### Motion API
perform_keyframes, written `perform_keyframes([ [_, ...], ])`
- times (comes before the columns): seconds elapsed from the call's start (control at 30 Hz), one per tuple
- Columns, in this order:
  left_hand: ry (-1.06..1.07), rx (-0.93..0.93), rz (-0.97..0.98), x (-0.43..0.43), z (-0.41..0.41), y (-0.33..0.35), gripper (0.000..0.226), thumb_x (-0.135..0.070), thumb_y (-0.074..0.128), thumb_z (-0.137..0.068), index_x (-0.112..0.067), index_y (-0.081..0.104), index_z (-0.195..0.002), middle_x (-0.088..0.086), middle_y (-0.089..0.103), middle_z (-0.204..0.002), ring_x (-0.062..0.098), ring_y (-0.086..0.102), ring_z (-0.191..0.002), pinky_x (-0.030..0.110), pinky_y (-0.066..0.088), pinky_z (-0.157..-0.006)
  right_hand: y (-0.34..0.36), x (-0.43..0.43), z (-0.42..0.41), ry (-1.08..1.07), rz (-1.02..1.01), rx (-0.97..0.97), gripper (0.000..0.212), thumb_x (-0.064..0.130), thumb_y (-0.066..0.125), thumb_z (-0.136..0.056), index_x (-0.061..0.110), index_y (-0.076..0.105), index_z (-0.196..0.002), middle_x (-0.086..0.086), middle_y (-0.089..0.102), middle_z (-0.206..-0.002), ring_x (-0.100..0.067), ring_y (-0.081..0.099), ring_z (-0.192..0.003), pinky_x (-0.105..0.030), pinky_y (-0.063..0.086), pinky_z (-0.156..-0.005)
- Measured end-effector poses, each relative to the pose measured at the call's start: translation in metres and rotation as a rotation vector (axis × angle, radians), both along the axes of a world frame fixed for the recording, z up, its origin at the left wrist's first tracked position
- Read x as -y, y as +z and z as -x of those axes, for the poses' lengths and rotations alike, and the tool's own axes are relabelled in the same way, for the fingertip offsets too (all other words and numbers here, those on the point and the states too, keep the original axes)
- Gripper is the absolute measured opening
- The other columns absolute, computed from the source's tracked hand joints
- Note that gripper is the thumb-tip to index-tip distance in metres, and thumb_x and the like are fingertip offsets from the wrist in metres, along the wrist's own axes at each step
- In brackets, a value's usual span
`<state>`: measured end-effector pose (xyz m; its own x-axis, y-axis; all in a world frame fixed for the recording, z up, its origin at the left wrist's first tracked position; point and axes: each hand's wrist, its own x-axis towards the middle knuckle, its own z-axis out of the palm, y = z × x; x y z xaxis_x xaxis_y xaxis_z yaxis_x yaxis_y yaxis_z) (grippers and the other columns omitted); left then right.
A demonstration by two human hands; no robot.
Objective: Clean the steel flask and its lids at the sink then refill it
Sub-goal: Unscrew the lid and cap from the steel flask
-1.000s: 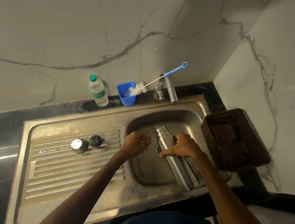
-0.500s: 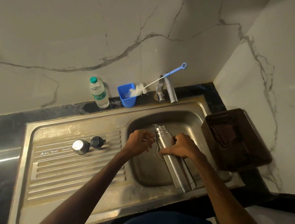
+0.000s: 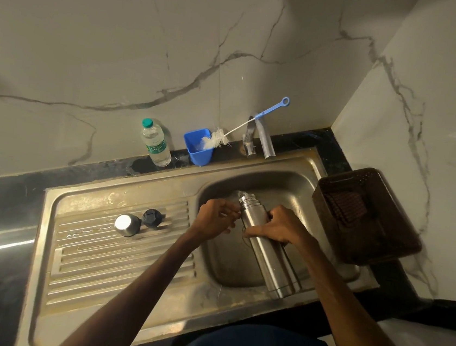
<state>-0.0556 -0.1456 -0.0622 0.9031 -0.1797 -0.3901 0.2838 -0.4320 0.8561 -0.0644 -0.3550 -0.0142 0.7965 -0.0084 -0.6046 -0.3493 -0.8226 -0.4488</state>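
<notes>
While the right hand [image 3: 280, 225] wraps round the upper body of the steel flask [image 3: 269, 251], thumb one side & fingers the other, the flask lies tilted over the sink [image 3: 290, 185] basin: open mouth low toward the sink's back wall, base up over its front rim. Left hand [image 3: 216, 218] sits at the neck, fingers curled, tips against the threaded rings. Can't tell if it pinches the neck or only rubs it, or has anything in it.

Looks like the rinse-and-rub stage on the body, lids set aside for later. To do it well, imo: mouth below base so water drains out. Right grip firm, since wet polished steel is slick & a long cylinder rolls. Fingertips worked round the neck grooves, where grime lodges. Inside is too narrow for fingers, so the bottle brush [image 3: 219, 139] behind the sink is the tool there.

Flask: smooth stainless w/ ridged bands at neck & base. Domed steel cap [image 3: 127, 224] & black ribbed plastic stopper [image 3: 153, 218] stand just beside each other on the sink's grooved drainboard, left of the basin. Brush: white bristles, wire stem, blue loop handle, head in a square blue plastic cup [image 3: 198, 152]. Clear plastic water bottle [image 3: 156, 144] w/ green cap stands behind the sink; brown perforated basket [image 3: 401, 238] right of it.
</notes>
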Motion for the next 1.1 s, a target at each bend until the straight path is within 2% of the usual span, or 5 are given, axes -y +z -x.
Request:
perform_keyframes([
  [0.17, 0.008, 0.015, 0.02, -0.002, 0.002, 0.005, 0.014, -0.01, 0.073, -0.096, -0.012, 0.074, -0.109, 0.005, 0.078, -0.094, 0.025, 0.077, -0.079, 0.032, 0.064, -0.063, 0.002, -0.001, 0.001, -0.002, -0.008, -0.001, 0.075, 0.064, 0.089, -0.056, 0.017, 0.069, -0.111, 0.0, 0.07, -0.095, -0.012, 0.067, -0.078, -0.028, 0.056, -0.061],
  [0.43, 0.018, 0.008, 0.017, -0.002, 0.005, 0.007, 0.016, -0.011, 0.074, -0.095, -0.012, 0.074, -0.111, 0.003, 0.079, -0.096, 0.021, 0.077, -0.077, 0.033, 0.064, -0.064, 0.0, -0.001, 0.001, -0.003, -0.015, 0.002, 0.079, 0.065, 0.089, -0.057, 0.016, 0.068, -0.115, -0.003, 0.072, -0.101, -0.016, 0.069, -0.084, -0.037, 0.063, -0.076],
  [0.6, 0.018, 0.015, 0.002, -0.001, 0.006, 0.011, 0.015, -0.011, 0.074, -0.095, -0.012, 0.074, -0.109, 0.004, 0.079, -0.095, 0.023, 0.077, -0.078, 0.033, 0.064, -0.064, 0.001, 0.0, 0.001, 0.0, -0.02, 0.005, 0.083, 0.068, 0.087, -0.054, 0.016, 0.068, -0.117, -0.004, 0.073, -0.103, -0.018, 0.07, -0.086, -0.04, 0.063, -0.079],
  [0.87, 0.039, 0.008, 0.016, -0.001, 0.009, 0.013, 0.013, -0.01, 0.074, -0.094, -0.014, 0.074, -0.106, 0.007, 0.079, -0.096, 0.024, 0.077, -0.078, 0.04, 0.065, -0.067, 0.004, 0.0, 0.003, -0.018, -0.055, -0.003, 0.094, 0.075, 0.082, -0.044, 0.016, 0.069, -0.116, -0.004, 0.072, -0.102, -0.018, 0.07, -0.083, -0.039, 0.063, -0.076],
  [1.1, 0.046, 0.003, 0.033, -0.001, 0.01, 0.014, 0.014, -0.006, 0.072, -0.095, -0.012, 0.075, -0.107, 0.011, 0.079, -0.096, 0.024, 0.075, -0.075, 0.04, 0.064, -0.067, 0.008, 0.0, 0.004, -0.034, -0.059, -0.015, 0.088, 0.074, 0.084, -0.049, 0.015, 0.069, -0.113, -0.003, 0.072, -0.1, -0.017, 0.07, -0.081, -0.032, 0.06, -0.065],
])
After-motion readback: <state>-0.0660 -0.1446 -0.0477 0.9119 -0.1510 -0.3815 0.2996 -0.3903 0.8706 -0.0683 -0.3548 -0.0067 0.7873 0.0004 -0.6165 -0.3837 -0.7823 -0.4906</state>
